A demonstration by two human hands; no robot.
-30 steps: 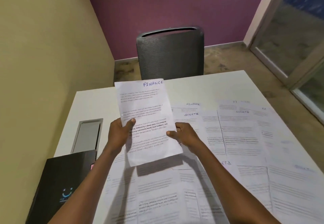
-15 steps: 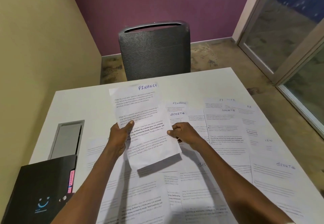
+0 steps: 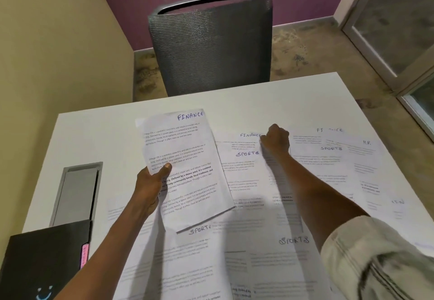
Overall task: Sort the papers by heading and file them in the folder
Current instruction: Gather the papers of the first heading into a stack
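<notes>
The left hand (image 3: 150, 182) grips a FINANCE sheet (image 3: 185, 165) above the table (image 3: 94, 135), while the right hand (image 3: 276, 141), fingers curled, reaches the next FINANCE paper (image 3: 237, 144), which I judge must be pinched free from under the overlapping SPORTS sheet (image 3: 246, 172).
</notes>
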